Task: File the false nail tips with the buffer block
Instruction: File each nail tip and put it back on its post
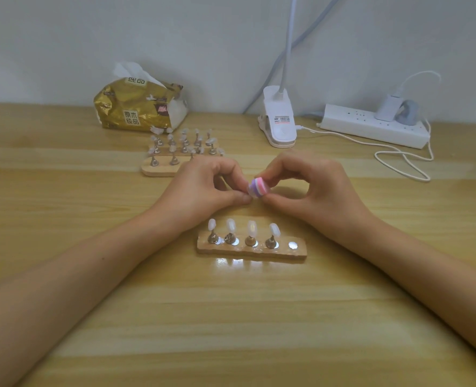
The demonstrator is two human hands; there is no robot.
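Observation:
My right hand pinches a small striped pink and purple buffer block between thumb and fingers. My left hand pinches something small right against the block; a nail tip there is mostly hidden by my fingertips. Both hands hover above the table centre. Just in front of them lies a wooden holder with several clear false nail tips on metal stands and one bare magnet spot at its right end.
A second wooden holder with several nail tips on stands sits behind my left hand. A gold tissue pack is at the back left. A white clip lamp base, a power strip and a looped white cable lie at the back right.

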